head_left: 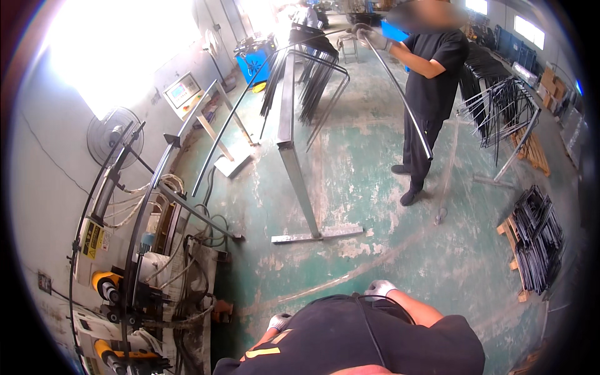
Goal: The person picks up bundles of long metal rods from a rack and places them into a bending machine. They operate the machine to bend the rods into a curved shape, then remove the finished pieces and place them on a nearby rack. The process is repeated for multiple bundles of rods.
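Note:
Both my hands wear pale work gloves and stay close to my body at the lower edge. My left hand (279,321) shows only in part beside my dark shirt, its fingers hidden. My right hand (379,289) rests by my other side, and its fingers cannot be made out. Neither is seen touching a metal part. In front of me a co-worker in dark clothes grips a bent metal tube (400,94) with gloved hands (370,36); one leg of it slants down toward the floor. A steel rack (294,169) stands between us, with bent black tubes (320,75) hanging at its far end.
A bending machine (156,269) with hoses and yellow-black rollers stands along the left wall. Beyond it are a fan (115,137) and a control panel (182,92). To the right are a loaded rack (500,112) and a pallet of stacked black frames (534,240).

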### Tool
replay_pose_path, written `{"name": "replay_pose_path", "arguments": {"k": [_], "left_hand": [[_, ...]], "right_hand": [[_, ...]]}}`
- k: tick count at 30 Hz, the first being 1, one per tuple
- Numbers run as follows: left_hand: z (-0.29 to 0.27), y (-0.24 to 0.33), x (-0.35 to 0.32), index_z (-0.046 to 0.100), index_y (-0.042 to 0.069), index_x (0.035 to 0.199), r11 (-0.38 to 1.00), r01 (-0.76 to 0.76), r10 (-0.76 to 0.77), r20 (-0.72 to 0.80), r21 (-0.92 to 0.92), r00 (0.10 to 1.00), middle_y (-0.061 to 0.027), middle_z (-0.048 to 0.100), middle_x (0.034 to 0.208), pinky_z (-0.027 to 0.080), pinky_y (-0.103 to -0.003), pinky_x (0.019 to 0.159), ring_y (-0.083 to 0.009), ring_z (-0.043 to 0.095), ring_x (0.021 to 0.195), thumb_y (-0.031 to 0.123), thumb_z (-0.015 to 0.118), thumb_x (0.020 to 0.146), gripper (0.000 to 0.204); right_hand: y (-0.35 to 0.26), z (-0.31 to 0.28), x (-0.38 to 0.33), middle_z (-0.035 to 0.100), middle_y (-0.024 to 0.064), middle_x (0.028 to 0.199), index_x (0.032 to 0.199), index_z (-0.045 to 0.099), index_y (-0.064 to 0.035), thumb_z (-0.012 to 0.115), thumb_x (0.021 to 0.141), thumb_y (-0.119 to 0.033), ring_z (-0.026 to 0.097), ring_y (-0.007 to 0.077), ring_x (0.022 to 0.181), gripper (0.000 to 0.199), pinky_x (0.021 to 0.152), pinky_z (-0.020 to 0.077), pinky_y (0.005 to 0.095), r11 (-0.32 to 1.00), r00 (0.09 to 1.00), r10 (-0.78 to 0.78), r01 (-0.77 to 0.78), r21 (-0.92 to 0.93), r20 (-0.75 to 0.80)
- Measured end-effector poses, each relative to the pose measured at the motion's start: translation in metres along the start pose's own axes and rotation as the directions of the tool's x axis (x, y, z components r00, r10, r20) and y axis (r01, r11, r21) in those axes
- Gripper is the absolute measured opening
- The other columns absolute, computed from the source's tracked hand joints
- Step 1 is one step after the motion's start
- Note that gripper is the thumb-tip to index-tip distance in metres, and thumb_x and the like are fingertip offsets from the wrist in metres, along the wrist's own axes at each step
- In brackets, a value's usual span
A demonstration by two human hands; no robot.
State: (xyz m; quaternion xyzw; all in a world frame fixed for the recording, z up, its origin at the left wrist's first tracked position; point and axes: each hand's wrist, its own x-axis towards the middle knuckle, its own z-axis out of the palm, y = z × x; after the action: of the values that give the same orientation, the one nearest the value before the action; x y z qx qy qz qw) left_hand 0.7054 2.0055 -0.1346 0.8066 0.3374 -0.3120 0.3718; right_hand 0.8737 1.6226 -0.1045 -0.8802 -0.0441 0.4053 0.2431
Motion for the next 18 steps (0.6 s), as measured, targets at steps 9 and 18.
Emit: {"name": "replay_pose_path", "arguments": {"k": [9, 18], "left_hand": [[0.021, -0.023, 0.028, 0.068, 0.016, 0.110, 0.991, 0.027, -0.031, 0.030, 0.129, 0.999, -0.0105, 0.068, 0.108, 0.048, -0.035, 0.090, -0.0273, 0.062, 0.105, 0.055, 0.063, 0.072, 0.054], [0.018, 0.000, 0.003, 0.068, 0.016, 0.110, 0.996, 0.015, -0.019, 0.046, 0.090, 0.999, -0.0106, 0.067, 0.108, 0.047, -0.035, 0.089, -0.0269, 0.063, 0.105, 0.053, 0.065, 0.072, 0.054]], "right_hand": [[0.017, -0.006, 0.005, 0.066, 0.0186, 0.106, 0.108, 0.067, -0.0070, 0.067, 0.076, -0.045, 0.061, 0.0323, 0.104, 0.050, 0.089, 0.0464, 0.0398, 0.999, 0.988, 0.037, -0.037, -0.003, 0.150], [0.035, 0.006, 0.023, 0.068, 0.0164, 0.102, 0.104, 0.069, -0.0095, 0.070, 0.073, -0.046, 0.063, 0.0315, 0.100, 0.047, 0.086, 0.0478, 0.0390, 0.999, 0.997, 0.034, -0.033, -0.009, 0.069]]}}
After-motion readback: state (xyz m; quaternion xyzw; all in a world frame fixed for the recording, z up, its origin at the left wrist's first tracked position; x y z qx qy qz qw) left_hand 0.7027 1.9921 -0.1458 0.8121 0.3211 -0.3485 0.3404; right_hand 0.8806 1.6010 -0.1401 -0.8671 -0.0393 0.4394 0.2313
